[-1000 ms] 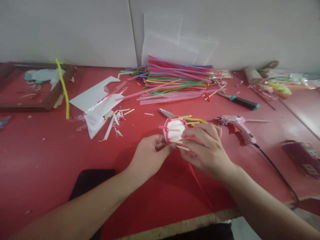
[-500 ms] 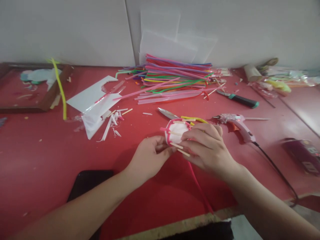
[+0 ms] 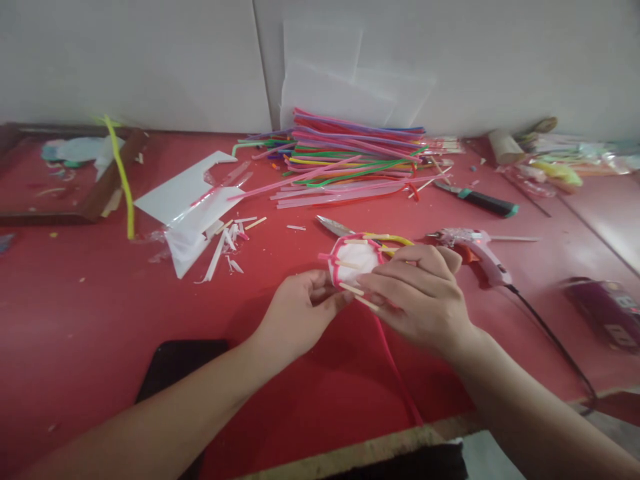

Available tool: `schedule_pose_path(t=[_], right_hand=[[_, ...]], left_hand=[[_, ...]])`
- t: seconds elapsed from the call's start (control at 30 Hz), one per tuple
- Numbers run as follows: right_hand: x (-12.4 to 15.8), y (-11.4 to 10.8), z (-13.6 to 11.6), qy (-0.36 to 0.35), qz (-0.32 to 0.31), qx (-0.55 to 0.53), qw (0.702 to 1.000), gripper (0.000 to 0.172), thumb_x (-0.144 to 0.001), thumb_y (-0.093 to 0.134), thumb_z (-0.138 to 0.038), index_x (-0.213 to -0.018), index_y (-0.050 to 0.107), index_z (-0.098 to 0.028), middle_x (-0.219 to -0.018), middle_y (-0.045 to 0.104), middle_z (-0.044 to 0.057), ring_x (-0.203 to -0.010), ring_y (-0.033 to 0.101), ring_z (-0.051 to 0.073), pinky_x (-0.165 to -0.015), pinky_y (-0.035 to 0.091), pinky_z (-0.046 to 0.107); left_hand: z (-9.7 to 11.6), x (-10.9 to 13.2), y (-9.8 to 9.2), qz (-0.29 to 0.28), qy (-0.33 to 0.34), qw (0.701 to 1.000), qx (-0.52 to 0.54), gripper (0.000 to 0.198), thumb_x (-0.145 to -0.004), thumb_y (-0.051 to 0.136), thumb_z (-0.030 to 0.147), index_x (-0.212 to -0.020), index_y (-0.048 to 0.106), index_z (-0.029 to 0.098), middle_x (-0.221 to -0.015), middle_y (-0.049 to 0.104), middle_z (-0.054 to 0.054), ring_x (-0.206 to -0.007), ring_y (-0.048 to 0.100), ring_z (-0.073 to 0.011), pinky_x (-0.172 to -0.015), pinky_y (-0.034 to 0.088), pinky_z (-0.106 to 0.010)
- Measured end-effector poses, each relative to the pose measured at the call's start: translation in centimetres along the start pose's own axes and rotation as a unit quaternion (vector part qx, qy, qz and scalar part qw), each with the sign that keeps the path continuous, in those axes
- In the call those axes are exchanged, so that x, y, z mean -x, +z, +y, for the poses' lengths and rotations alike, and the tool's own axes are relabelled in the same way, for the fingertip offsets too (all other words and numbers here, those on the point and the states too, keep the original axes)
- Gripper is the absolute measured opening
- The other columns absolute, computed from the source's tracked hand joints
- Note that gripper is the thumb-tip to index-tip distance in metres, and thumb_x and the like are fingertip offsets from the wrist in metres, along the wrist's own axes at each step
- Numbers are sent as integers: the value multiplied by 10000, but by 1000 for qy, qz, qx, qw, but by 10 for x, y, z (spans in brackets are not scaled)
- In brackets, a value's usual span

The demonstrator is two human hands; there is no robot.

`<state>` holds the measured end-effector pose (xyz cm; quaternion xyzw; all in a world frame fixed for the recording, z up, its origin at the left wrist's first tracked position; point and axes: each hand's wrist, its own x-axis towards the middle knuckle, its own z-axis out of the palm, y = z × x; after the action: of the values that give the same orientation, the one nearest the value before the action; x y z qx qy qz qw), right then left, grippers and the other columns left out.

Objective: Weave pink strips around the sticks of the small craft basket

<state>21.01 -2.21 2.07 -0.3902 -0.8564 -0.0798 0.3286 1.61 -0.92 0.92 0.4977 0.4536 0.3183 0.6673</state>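
Observation:
A small round craft basket (image 3: 356,255) has a white base, short pale sticks standing out around its rim and a pink pipe cleaner wound between them. My left hand (image 3: 305,307) is closed on its near left edge, thumb beneath the sticks. On the right side, my right hand (image 3: 420,293) has its fingers curled against the sticks and rim, covering that part. A long pink pipe cleaner strand (image 3: 393,363) trails from under the basket to the table's front edge. Just behind lie scissors (image 3: 334,227) with yellow handles, partly hidden.
A hot glue gun (image 3: 473,250) with a cord lies right, near a cutter knife (image 3: 485,201). Bundled pipe cleaners (image 3: 350,150) lie at the back. White scraps (image 3: 225,250) and cut card (image 3: 183,187) lie left; a black phone-like slab (image 3: 175,363) is under my left forearm.
My right hand has shifted slightly right along the basket, uncovering a bit more of its rim. The basket tilts slightly; my left hand keeps its grip.

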Motion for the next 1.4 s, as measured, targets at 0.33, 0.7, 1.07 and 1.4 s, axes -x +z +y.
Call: schedule_pose_path(t=[0.33, 0.7, 1.07, 1.4], right_hand=[[-2, -23, 14, 45, -68, 37, 996, 126, -814, 691, -292, -924, 751, -301, -1320, 537, 78, -1187, 444, 383, -948, 378, 589], [0, -27, 27, -9, -35, 63, 997, 182, -726, 819, -346, -894, 756, -374, -1314, 461, 59, -1210, 392, 371, -1003, 407, 563], [2, -23, 29, -18, 36, 56, 998, 198, -698, 840, -268, -850, 750, -356, -1212, 534, 44, -1103, 475, 329, -920, 462, 512], [2, -19, 23, 3, 83, 72, 994, 225, -671, 860, -336, -860, 739, -327, -1130, 567, 76, -992, 548, 316, -876, 471, 531]], left_hand=[[5, -1, -5, -20, 1, 1000, -14, 221, -826, 714, 258, -1038, 736, 199, -1115, 775, -46, -1057, 705, -218, -954, 509, -322], [3, 1, -8, -11, -86, 993, 86, 256, -752, 795, 298, -975, 756, 179, -920, 779, -48, -837, 697, -159, -844, 535, -296], [4, -2, -6, 12, -136, 966, 221, 175, -668, 860, 216, -794, 768, 135, -762, 742, -20, -705, 685, -116, -753, 575, -249], [8, -1, -5, 10, -153, 942, 298, 140, -653, 862, 165, -732, 752, 129, -732, 743, -18, -660, 697, -113, -707, 585, -230]])
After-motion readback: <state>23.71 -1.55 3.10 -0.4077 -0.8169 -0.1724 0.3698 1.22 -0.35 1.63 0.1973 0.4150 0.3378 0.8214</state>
